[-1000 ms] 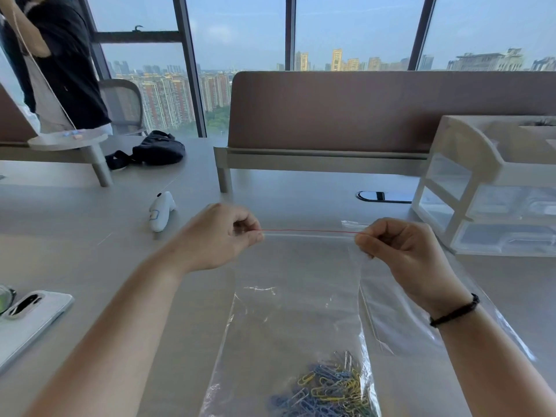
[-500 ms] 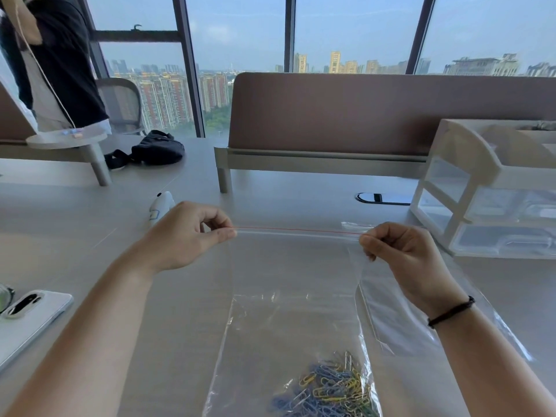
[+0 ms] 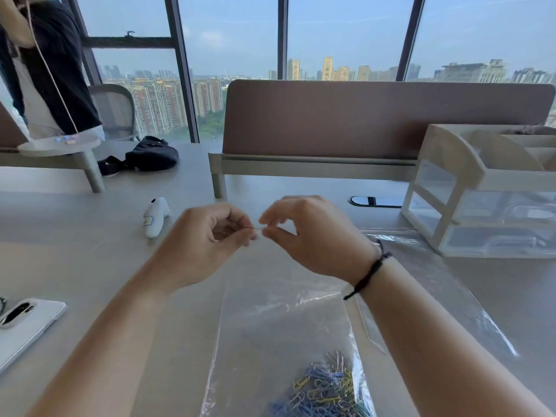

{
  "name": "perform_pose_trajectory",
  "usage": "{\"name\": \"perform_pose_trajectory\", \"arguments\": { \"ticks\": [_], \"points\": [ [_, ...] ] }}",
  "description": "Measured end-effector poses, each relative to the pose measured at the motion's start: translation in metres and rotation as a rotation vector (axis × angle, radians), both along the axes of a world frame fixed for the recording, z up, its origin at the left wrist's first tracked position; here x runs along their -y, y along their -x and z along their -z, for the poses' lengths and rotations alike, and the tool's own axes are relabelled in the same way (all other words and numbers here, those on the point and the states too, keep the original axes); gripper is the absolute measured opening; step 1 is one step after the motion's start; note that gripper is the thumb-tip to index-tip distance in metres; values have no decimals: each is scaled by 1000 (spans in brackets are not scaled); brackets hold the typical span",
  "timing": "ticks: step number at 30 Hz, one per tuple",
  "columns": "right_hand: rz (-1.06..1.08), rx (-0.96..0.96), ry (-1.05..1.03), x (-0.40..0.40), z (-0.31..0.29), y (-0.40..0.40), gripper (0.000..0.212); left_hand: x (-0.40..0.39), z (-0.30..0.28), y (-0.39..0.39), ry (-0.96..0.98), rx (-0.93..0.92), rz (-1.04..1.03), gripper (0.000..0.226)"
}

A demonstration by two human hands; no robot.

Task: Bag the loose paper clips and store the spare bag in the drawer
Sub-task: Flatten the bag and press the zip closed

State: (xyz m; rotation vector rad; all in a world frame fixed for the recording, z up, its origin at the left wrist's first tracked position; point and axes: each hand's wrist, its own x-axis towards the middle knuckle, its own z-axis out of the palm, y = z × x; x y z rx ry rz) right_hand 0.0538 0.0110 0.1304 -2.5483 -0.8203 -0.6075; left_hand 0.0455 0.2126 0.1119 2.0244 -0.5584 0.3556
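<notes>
The right hand (image 3: pixel 316 236) has slid beside the left hand (image 3: pixel 207 236); both hands' fingers pinch the clear bag's (image 3: pixel 279 326) seal.

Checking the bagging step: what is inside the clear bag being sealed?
Coloured paper clips lie heaped at the bottom of the clear bag; the frame's lower edge cuts off the rest.

Bare desk (image 3: pixel 75 260) to my left, only the white device (image 3: pixel 155 216) and phone (image 3: pixel 25 325) there. Right side blocked by drawer unit (image 3: pixel 487 206); spare bag (image 3: pixel 436 284) lies before it. Divider (image 3: pixel 376 121) closes off ahead.
</notes>
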Motion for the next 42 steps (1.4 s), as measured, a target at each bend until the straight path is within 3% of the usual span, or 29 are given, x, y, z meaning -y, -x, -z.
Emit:
{"name": "perform_pose_trajectory", "arguments": {
  "ticks": [6,17,23,28,42],
  "points": [
    [-70,-137,-74,-2,7,-5,11,-4,7,0,0,-15,-38,11],
    [10,-210,154,23,21,5,19,-16,5,4,138,10,-101,13],
    [-35,-168,-18,28,22,1,26,-26,4,-2,192,2,-107,8],
    [-28,-106,-187,38,14,3,9,-27,6,-6,249,-16,-122,9],
    [61,-164,-55,58,25,3,10,-33,7,-11,289,-4,-179,8]
  ]
}}
